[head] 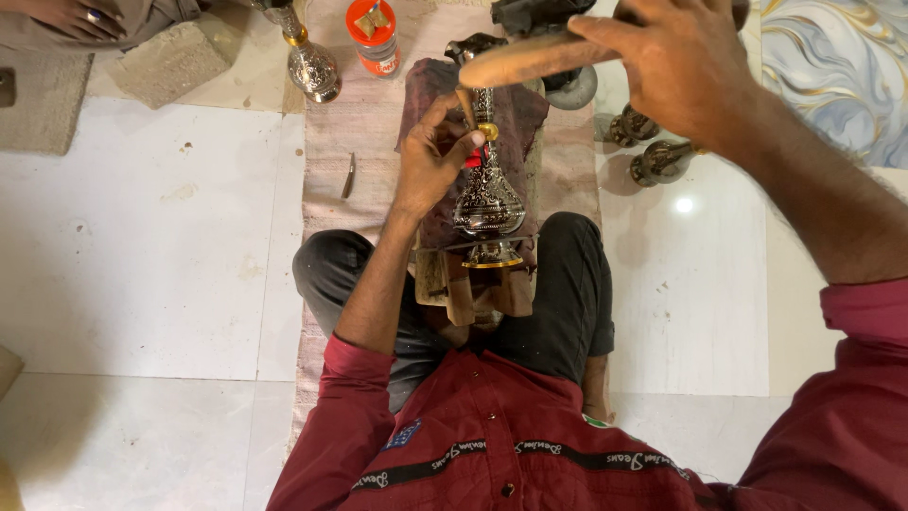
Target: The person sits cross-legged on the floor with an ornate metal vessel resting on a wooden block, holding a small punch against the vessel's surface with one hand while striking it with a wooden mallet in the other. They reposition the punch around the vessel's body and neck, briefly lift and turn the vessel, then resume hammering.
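An engraved silver vase [487,194] with a gold band lies on a dark cloth [515,118] over a wooden block [473,289] between my knees. My left hand [433,151] pinches a small thin tool against the vase's neck. Raised above it, my right hand [676,61] grips a wooden-handled hammer [534,59] whose dark head sits at the top of the view.
A second engraved vase [312,66] and an orange-lidded jar [375,36] stand at the mat's far end. A small metal tool [349,176] lies on the woven mat [326,142]. Two metal pieces [653,151] rest on white tiles at right. Another person's hand [66,17] shows top left.
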